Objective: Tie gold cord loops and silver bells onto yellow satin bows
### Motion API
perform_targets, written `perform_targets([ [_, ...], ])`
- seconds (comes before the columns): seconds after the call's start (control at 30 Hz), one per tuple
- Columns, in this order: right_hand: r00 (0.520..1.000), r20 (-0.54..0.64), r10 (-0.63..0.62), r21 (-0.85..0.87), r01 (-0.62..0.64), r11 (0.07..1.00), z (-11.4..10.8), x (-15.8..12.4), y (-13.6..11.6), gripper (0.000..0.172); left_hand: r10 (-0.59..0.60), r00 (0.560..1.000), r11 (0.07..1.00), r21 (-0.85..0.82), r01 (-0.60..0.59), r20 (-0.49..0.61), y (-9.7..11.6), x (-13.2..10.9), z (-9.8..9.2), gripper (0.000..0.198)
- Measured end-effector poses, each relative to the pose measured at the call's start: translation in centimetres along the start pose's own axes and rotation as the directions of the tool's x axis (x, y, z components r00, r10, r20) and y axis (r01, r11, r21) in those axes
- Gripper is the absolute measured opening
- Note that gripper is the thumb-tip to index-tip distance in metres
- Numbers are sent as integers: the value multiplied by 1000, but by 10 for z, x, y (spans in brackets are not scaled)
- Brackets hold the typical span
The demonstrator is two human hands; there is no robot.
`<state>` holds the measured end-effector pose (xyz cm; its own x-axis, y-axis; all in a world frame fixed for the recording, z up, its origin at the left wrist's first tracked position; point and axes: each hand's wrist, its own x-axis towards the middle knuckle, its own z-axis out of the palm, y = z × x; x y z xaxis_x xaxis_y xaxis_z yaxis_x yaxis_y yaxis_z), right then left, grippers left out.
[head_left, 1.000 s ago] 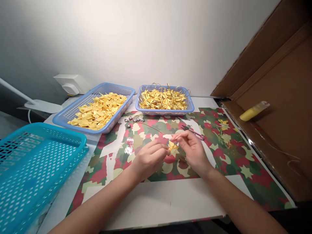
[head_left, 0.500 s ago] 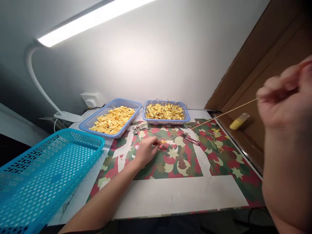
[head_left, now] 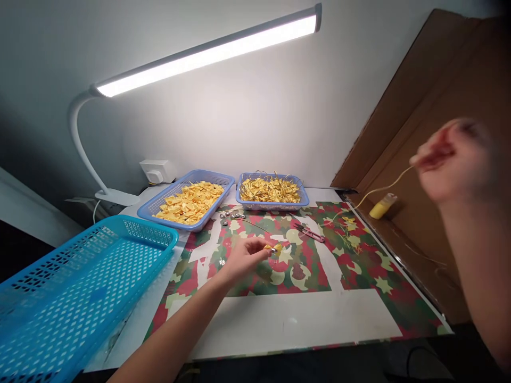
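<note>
My left hand (head_left: pixel 244 259) is closed over the patterned board, thumb and finger pinching a small yellow ribbon bow (head_left: pixel 278 248) with a shiny silver bit at its middle. Up at the right, my right hand (head_left: pixel 453 159) is raised, blurred, its fingers curled around the end of a yellow thread (head_left: pixel 385 187). The thread hangs slack in a curve toward the board's right edge. Pink-handled thread snips (head_left: pixel 309 232) lie on the board to the right of the bow. Several small silver beads or bells (head_left: pixel 233 215) sit behind my left hand, near a thin dark cord (head_left: pixel 255 225).
Two blue baskets stand at the back, one with yellow bow pieces (head_left: pixel 189 203), the other with stringed yellow bows (head_left: pixel 271 190). A turquoise basket (head_left: pixel 91 292) is at left, a lamp (head_left: pixel 207 56) overhead. Yellow scraps (head_left: pixel 351 234) and a yellow-filled tube (head_left: pixel 382 206) lie at right, beside cardboard (head_left: pixel 403 122).
The thread was taut from the left hand to the right; now it droops, apart from the bow. My right hand has moved slightly left. The bow in my left hand shows more clearly.
</note>
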<state>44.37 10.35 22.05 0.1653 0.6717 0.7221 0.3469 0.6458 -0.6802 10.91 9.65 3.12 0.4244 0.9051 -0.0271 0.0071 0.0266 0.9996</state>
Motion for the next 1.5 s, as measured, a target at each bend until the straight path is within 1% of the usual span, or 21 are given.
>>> perform_targets([
  [0.03,996,-29,88,69,-86,994,19,-19,1,30,-35,999,998,-47,36,8,1,-3,2,21],
  [0.1,974,83,211,28,-214,976,60,-66,5,15,-102,995,985,-138,104,17,1,-8,6,23],
  [0.17,937,227,266,-40,-263,964,97,-115,12,17,-162,986,962,-218,164,28,1,-10,9,25],
  [0.23,853,447,269,-193,-201,960,125,-153,18,19,-206,978,939,-272,210,46,0,-10,11,27],
  [0.33,828,506,240,-214,-149,965,144,-180,28,12,-256,964,899,-347,266,76,0,-10,12,27],
  [0.47,873,471,125,-156,-57,986,145,-184,39,13,-359,928,805,-469,364,104,-2,-10,11,28],
  [0.53,887,454,87,-148,-21,989,144,-186,43,14,-374,920,794,-474,381,114,-5,-10,12,30],
  [0.6,890,441,116,-157,-50,986,144,-190,46,14,-353,928,812,-452,368,121,-9,-11,12,29],
  [0.67,861,459,220,-158,-164,974,145,-193,47,14,-332,934,830,-431,354,128,-12,-12,13,26],
  [0.73,767,507,394,-128,-384,914,145,-193,48,9,-325,937,837,-423,347,126,-13,-11,15,27],
  [0.8,641,533,552,-30,-638,769,142,-185,50,25,-328,941,851,-406,332,82,-11,-11,15,30],
  [0.87,574,498,650,157,-797,583,134,-170,54,33,-321,947,886,-349,304,12,-9,-11,15,32],
  [0.93,576,401,713,352,-815,460,120,-148,58,22,-298,954,924,-261,279,-33,-6,-13,14,31],
  [1.0,608,282,742,444,-769,460,103,-122,64,9,-234,971,967,-117,227,-50,-4,-16,13,26],
  [1.07,637,182,749,473,-725,501,86,-94,70,7,-105,991,985,126,114,-80,-5,-20,11,21],
  [1.1,639,160,752,476,-717,509,79,-81,73,8,-17,996,962,271,39,-83,-6,-22,11,18],
  [1.17,645,128,753,484,-703,520,67,-57,79,11,168,985,833,540,-123,-35,-11,-26,9,13],
  [1.23,645,122,754,487,-701,521,63,-38,84,14,319,943,622,730,-284,95,-17,-30,9,15],
  [1.3,632,130,764,468,-718,514,66,-23,89,18,402,879,372,831,-413,256,-23,-34,10,19],
  [1.4,614,151,775,425,-748,509,81,-2,97,22,368,819,99,857,-506,441,-29,-43,17,21],
  [1.5,607,156,779,394,-762,514,104,23,105,21,288,817,-5,854,-521,500,-33,-52,27,17],
])
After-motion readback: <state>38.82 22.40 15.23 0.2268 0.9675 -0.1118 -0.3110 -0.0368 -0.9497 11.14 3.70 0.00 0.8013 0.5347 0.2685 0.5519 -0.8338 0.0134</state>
